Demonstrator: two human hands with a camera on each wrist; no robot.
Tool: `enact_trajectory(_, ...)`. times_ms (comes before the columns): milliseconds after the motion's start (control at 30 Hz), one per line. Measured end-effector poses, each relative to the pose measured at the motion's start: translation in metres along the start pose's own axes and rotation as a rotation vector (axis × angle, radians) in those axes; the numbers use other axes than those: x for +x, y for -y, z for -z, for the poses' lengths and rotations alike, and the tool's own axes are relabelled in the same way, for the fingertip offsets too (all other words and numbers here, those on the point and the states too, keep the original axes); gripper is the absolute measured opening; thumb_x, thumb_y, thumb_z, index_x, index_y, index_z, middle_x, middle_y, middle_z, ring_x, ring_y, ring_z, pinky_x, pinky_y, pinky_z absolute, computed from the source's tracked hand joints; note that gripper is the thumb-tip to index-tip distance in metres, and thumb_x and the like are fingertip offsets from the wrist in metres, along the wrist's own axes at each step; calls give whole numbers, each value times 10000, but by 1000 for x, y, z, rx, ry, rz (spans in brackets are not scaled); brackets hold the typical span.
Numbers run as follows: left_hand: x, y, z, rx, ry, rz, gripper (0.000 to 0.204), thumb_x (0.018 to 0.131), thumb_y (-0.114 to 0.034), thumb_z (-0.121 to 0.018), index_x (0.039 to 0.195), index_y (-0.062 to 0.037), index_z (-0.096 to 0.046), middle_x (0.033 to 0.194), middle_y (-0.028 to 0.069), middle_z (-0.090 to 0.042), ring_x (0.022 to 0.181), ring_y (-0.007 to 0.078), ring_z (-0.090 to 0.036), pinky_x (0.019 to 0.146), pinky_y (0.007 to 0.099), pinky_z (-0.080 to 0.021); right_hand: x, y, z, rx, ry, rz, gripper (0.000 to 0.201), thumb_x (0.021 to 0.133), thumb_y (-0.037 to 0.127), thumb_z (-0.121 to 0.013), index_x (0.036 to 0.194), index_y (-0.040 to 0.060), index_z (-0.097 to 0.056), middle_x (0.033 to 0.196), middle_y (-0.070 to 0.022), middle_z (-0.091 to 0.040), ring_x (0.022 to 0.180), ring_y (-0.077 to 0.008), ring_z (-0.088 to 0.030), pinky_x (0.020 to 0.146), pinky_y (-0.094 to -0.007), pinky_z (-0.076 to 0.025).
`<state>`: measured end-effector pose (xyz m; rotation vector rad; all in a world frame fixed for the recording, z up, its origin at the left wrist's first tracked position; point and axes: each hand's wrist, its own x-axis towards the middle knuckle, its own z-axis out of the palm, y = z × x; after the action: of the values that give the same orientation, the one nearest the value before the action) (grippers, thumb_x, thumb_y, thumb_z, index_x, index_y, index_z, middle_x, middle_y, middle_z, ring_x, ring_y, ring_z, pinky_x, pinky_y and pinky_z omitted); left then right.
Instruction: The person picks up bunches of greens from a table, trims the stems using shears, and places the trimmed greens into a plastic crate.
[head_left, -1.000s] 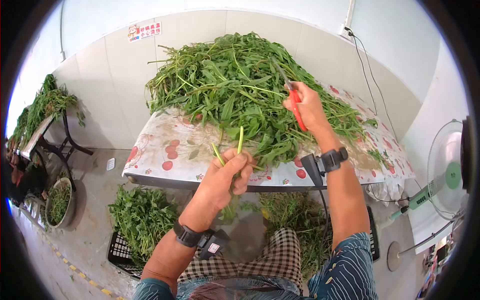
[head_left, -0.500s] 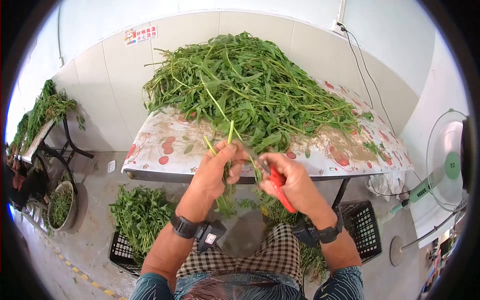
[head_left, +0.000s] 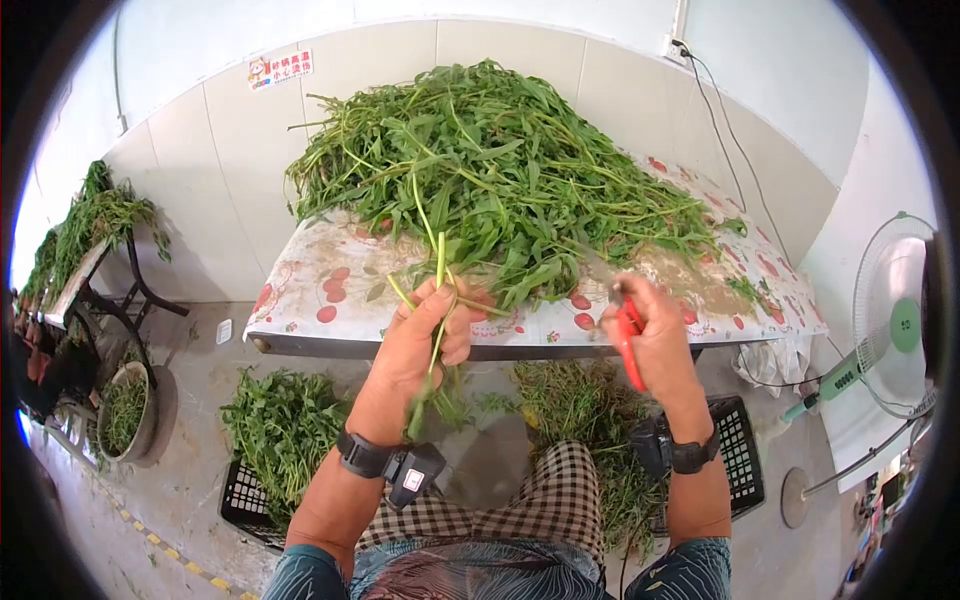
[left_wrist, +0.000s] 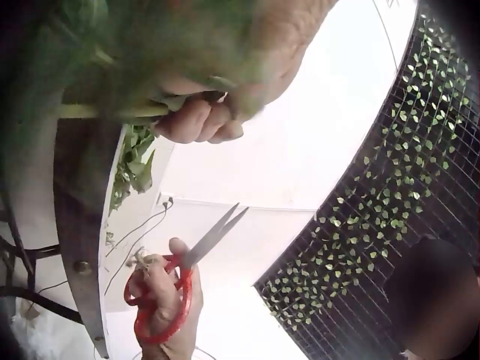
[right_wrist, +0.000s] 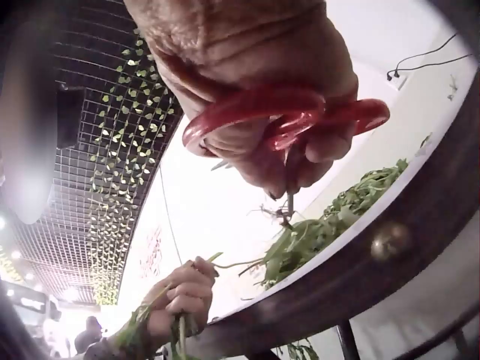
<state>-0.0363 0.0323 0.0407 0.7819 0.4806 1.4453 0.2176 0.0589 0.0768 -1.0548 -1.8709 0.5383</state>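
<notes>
My left hand [head_left: 425, 335] grips several green leafy stems [head_left: 441, 258] in front of the table's edge; their pale ends stick up past the thumb and leaves hang below. To the right, clear of those stems, my right hand [head_left: 662, 345] holds scissors [head_left: 631, 345] with red handles. Their blades show slightly parted in the left wrist view, where the scissors [left_wrist: 178, 292] point away from the fingers. A small rooty stem end [right_wrist: 283, 217] juts from the right fingertips. Behind both hands, a big heap of leafy greens [head_left: 480, 170] covers much of the table.
A cherry-patterned cloth [head_left: 300, 290] covers the table. Below it stand a black crate of greens [head_left: 285, 430] at left and another black crate [head_left: 735, 450] at right, with trimmings [head_left: 580, 400] between. A standing fan [head_left: 900, 320] is at far right, a round tub [head_left: 125, 410] at left.
The right hand came down from the heap with the scissors to the stems at the left hand, then moved away right. My left hand shifted slightly left, still gripping stems.
</notes>
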Motion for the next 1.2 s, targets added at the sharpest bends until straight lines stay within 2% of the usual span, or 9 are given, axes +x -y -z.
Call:
enact_trajectory(67, -7, 0, -1, 36, 6, 23, 194, 903, -264, -526, 944, -74, -537, 601, -36, -426, 479, 59, -360, 416, 203, -287, 0, -18, 4, 90, -59, -39, 378, 808, 80, -599, 1162, 24, -479, 892, -56, -601, 765, -125, -590, 655, -251, -484)
enact_trajectory(167, -20, 4, 3, 78, -11, 7, 190, 894, -276, -542, 920, -90, -520, 620, -20, -437, 476, 68, -349, 419, 208, -287, -7, 1, 7, 645, 243, -327, 416, 868, 223, -582, 1217, 49, -438, 886, -54, -588, 793, -101, -572, 648, -222, -458)
enact_trajectory(200, -25, 6, 5, 91, -21, -4, 187, 889, -279, -550, 910, -97, -510, 634, -10, -449, 476, 74, -346, 421, 211, -289, -9, -4, -6, 699, 331, -229, 545, 873, 429, -551, 1259, 76, -397, 888, -68, -595, 756, -107, -575, 605, -225, -448)
enact_trajectory(300, -45, 7, 9, 218, -101, -39, 162, 886, -254, -546, 889, -94, -522, 660, 4, -491, 485, 76, -382, 421, 210, -300, -22, 14, -18, 538, 559, -174, 688, 878, 606, -364, 1230, 17, -407, 871, -122, -629, 726, -172, -610, 636, -272, -478)
enact_trajectory(433, -72, -3, 12, 359, -191, -65, 175, 886, -250, -529, 866, -76, -537, 615, 30, -525, 455, 80, -398, 409, 212, -308, -25, 31, -26, 631, 819, -308, 872, 766, 732, -402, 1223, -11, -415, 851, -145, -635, 731, -179, -615, 660, -281, -487)
enact_trajectory(567, -96, -7, 28, 373, -158, -33, 188, 891, -257, -529, 872, -71, -541, 569, 17, -494, 440, 75, -375, 405, 211, -297, -31, 30, -56, 707, 837, -281, 878, 743, 708, -492, 1239, -9, -386, 877, -145, -629, 750, -182, -614, 687, -291, -494)
enact_trajectory(733, -118, -7, 42, 205, -234, 19, 187, 898, -248, -533, 868, -64, -550, 567, -10, -448, 460, 82, -384, 425, 222, -322, -42, 20, -87, 628, 1003, -218, 928, 728, 683, -550, 1351, 48, -287, 1129, -117, -526, 1046, -209, -500, 920, -334, -381)
enact_trajectory(933, -134, -2, 51, 238, -269, 32, 190, 897, -242, -536, 869, -55, -554, 572, -3, -458, 467, 91, -401, 432, 227, -331, -42, 26, -108, 523, 918, -145, 544, 899, 251, -551, 1327, 8, -317, 931, -54, -536, 855, -146, -513, 779, -272, -432)
enact_trajectory(1200, -140, 0, 60, 250, -281, 63, 208, 884, -255, -553, 868, -49, -567, 569, -2, -478, 471, 81, -411, 433, 213, -324, -45, 10, -135, 556, 903, -104, 477, 886, 295, -566, 1243, 8, -434, 909, -99, -566, 835, -161, -536, 766, -285, -440)
